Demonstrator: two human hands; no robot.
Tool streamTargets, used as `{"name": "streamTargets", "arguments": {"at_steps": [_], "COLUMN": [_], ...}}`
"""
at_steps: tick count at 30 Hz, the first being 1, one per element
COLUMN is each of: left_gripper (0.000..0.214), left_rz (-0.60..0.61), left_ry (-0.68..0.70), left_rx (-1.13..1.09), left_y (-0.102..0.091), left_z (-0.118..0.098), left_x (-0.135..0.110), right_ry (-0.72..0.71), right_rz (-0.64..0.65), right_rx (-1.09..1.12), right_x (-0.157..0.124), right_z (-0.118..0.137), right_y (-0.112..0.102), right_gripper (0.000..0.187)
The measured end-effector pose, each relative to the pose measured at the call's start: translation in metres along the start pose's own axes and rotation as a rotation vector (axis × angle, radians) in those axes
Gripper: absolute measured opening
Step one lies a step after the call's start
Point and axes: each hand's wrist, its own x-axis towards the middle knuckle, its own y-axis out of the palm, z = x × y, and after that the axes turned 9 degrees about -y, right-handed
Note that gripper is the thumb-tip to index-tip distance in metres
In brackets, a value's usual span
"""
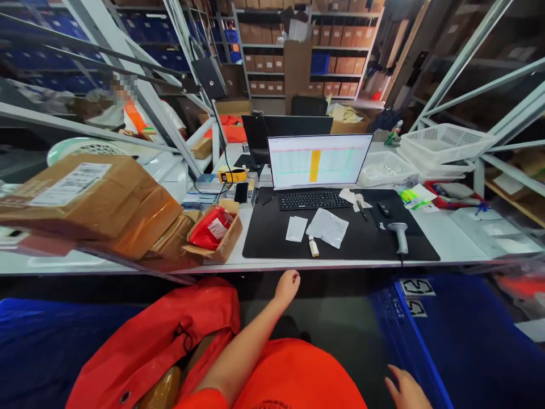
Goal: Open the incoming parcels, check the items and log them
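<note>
My left hand [288, 287] hangs just in front of the desk edge with its fingers curled in, and nothing shows in it. Nearest to it on the black desk mat [272, 244] stand or lie a small white bottle with a yellowish label [314, 247], a clear plastic bag [330, 227] and a small white packet [296, 228]. Low at the right, partly cut off by the frame, my right hand [406, 391] has thumb and fingers apart and holds nothing visible. It is beside a blue crate [419, 346].
A keyboard [313, 200], monitor [319, 162], mouse [384, 209] and barcode scanner [399, 236] occupy the desk. Taped cartons [85, 199] and an open box with a red pouch [225, 241] stand left. Below is a red sack [170, 335]. Another person [149, 116] is beyond the frame posts.
</note>
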Motion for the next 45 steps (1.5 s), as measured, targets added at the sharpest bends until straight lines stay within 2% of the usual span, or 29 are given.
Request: {"name": "streamTargets", "arguments": {"at_steps": [4, 7, 11, 15, 19, 22, 25, 29, 31, 33, 36, 38, 41, 45], "left_gripper": [0.016, 0.026, 0.059, 0.070, 0.053, 0.041, 0.029, 0.007, 0.006, 0.020, 0.065, 0.077, 0.069, 0.053], "left_rz": [-0.118, -0.230, -0.321, -0.315, -0.269, -0.221, -0.200, -0.193, -0.212, -0.265, -0.335, -0.323, -0.264, -0.260], "left_ry": [-0.176, -0.290, -0.420, -0.480, -0.507, -0.508, -0.491, -0.487, -0.514, -0.551, -0.640, -0.697, -0.752, -0.847], "left_rx": [-0.035, -0.003, 0.050, 0.102, 0.142, 0.127, 0.080, 0.039, 0.039, 0.045, 0.102, 0.185, 0.264, 0.188], "left_y": [-0.018, -0.030, -0.032, -0.023, -0.018, -0.021, -0.025, -0.027, -0.023, -0.016, -0.002, 0.006, 0.012, 0.011], "left_z": [-0.010, -0.013, -0.027, -0.039, -0.038, -0.032, -0.023, -0.010, -0.006, -0.008, -0.020, -0.031, -0.043, -0.047], "left_x": [0.071, 0.124, 0.181, 0.212, 0.225, 0.231, 0.232, 0.218, 0.210, 0.206, 0.209, 0.214, 0.220, 0.220], "right_ry": [-0.162, -0.201, -0.207, -0.174, -0.218, -0.319, -0.369, -0.248, -0.153, -0.082, -0.023, -0.003, -0.016, -0.073], "right_rz": [0.137, 0.161, 0.159, 0.234, 0.138, 0.029, -0.067, -0.236, -0.327, -0.403, -0.459, -0.466, -0.484, -0.558], "right_rx": [-0.076, -0.172, -0.141, -0.059, -0.066, -0.083, -0.122, -0.188, -0.216, -0.236, -0.247, -0.249, -0.276, -0.339], "right_x": [0.111, 0.177, 0.236, 0.284, 0.328, 0.371, 0.436, 0.542, 0.588, 0.622, 0.651, 0.660, 0.668, 0.671], "right_z": [0.049, 0.065, 0.046, 0.006, -0.010, 0.000, 0.016, 0.023, 0.017, 0.006, -0.014, -0.023, -0.029, -0.026], "right_y": [-0.019, -0.027, -0.024, -0.023, -0.024, -0.028, -0.046, -0.083, -0.098, -0.108, -0.111, -0.109, -0.103, -0.096], "right_gripper": [0.052, 0.051, 0.054, 0.053, 0.055, 0.056, 0.057, 0.058, 0.060, 0.064, 0.070, 0.071, 0.068, 0.055]}}
